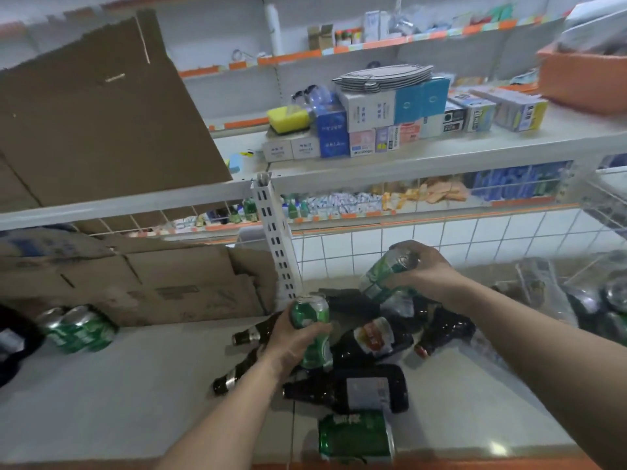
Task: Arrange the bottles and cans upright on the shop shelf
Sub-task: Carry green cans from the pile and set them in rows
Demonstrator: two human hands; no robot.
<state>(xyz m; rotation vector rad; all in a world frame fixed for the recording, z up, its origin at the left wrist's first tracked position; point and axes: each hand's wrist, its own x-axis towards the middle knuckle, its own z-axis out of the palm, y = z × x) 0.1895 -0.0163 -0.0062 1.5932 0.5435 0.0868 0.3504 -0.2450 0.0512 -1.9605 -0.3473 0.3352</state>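
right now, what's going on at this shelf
A person is sorting a heap of drinks on the low shelf. The left hand grips a green can, roughly upright. The right hand holds a second green can, tilted, above the heap. Several dark bottles lie on their sides below, and a third can lies near the front edge.

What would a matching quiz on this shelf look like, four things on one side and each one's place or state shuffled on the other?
1 left hand
2 right hand
3 white-labelled dark bottle
4 pair of green cans

a lying on its side near the shelf front
b far left, beside the cardboard
c grips a tilted green can
d grips a near-upright green can

Pairs: 1-d, 2-c, 3-a, 4-b
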